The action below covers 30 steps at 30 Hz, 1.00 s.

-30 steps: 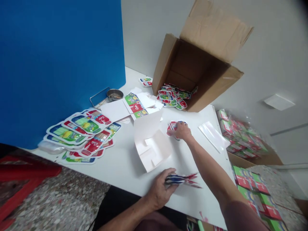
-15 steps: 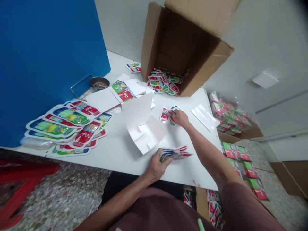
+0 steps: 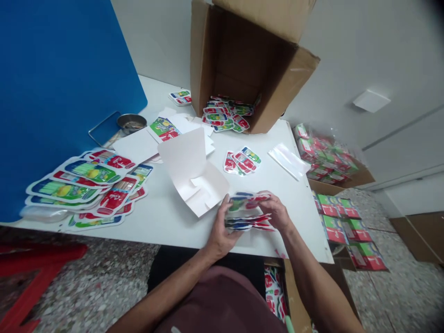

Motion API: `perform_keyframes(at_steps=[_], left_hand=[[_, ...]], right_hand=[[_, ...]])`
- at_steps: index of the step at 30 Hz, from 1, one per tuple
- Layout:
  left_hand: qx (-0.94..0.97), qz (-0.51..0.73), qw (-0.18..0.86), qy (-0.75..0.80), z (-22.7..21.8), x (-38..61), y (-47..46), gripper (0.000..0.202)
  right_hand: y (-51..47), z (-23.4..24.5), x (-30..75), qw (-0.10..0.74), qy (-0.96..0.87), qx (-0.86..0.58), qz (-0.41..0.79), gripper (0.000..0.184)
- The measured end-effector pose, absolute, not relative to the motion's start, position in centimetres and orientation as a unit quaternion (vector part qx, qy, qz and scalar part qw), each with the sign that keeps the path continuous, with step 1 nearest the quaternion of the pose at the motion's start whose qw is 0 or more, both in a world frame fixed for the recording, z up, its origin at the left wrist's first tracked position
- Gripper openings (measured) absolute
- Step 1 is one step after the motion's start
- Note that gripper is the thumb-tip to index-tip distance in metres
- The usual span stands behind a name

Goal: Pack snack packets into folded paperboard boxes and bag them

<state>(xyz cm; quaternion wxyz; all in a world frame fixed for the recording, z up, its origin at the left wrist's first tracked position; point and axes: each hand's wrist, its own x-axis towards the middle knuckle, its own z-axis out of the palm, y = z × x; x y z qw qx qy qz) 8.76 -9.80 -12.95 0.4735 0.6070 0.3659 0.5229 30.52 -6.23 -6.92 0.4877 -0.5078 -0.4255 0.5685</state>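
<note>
Above the table's front edge, my left hand is wrapped round a stack of small bottle-shaped packets, printed red, green and blue. My right hand pinches another bottle-shaped packet against the stack's far side; motion blurs it a little. Just beyond my left hand stands an open white carton, its lid raised and folded flaps inside. Several loose packets lie overlapping on the table to the right of the carton.
A tall cardboard box on its side spills packets at the back. Larger bottle-shaped packs pile up at left by a blue panel. A metal bowl, flat white cartons and clear plastic sleeves surround the work area.
My right hand has come back from the loose packets to the stack, bringing a packet with it. My left hand keeps its hold. The view has shifted slightly right.
</note>
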Motion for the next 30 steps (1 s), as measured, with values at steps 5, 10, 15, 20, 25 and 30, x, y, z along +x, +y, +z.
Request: perform_keyframes(at_steps=[5,10,15,20,25,30], left_hand=[[0.606,0.491,0.501,0.375,-13.3,8.6,-9.9,0.113],[0.630,0.481,0.473,0.385,-12.5,8.3,-9.7,0.094],[0.595,0.457,0.547,0.371,-11.9,8.1,-9.8,0.072],[0.603,0.463,0.538,0.364,-11.7,8.0,-9.8,0.068],[0.620,0.456,0.517,0.375,-11.2,7.8,-9.6,0.043],[0.625,0.456,0.511,0.374,-11.1,7.6,-9.4,0.042]], right_hand=[[-7.1,-7.3,30.5,0.473,-0.435,-0.492,0.587,0.022],[-8.7,-6.8,30.1,0.394,-0.460,-0.474,0.639,0.048],[-7.1,-6.6,31.7,0.364,-0.446,-0.475,0.666,0.100],[3.4,-5.8,32.5,0.357,-0.558,-0.664,0.345,0.088],[11.9,-5.9,29.1,0.058,-0.671,-0.724,0.153,0.110],[12.7,-6.7,27.2,-0.075,-0.694,-0.712,0.076,0.063]])
